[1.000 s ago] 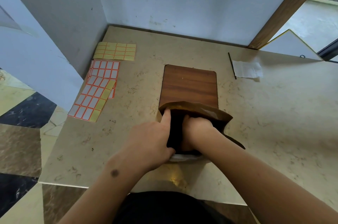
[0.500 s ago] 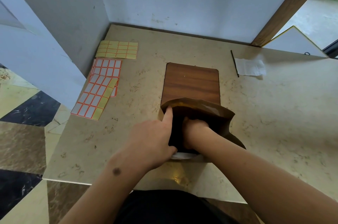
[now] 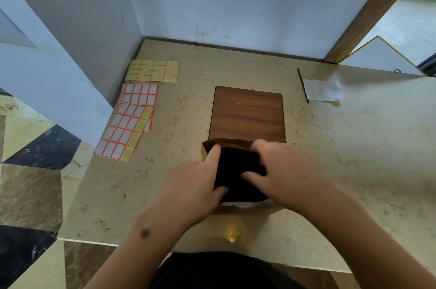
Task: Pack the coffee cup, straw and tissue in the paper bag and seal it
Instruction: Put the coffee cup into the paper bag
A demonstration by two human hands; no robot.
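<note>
A brown paper bag stands open on the table near the front edge, its inside dark. My left hand grips the bag's left rim, index finger along the edge and thumb in the mouth. My right hand is blurred and hovers over the right rim, fingers spread, holding nothing. The coffee cup is not visible; a white sliver shows at the bag's near edge. A thin black straw and a white tissue lie together at the far right of the table.
A wooden board lies flat just behind the bag. Sheets of yellow labels and orange-bordered labels lie at the left. Walls close the back and left; the marble table's front edge is near my body.
My right hand has come up out of the bag, where it was buried to the wrist, and now sits over the right rim. The left hand keeps its hold on the left rim.
</note>
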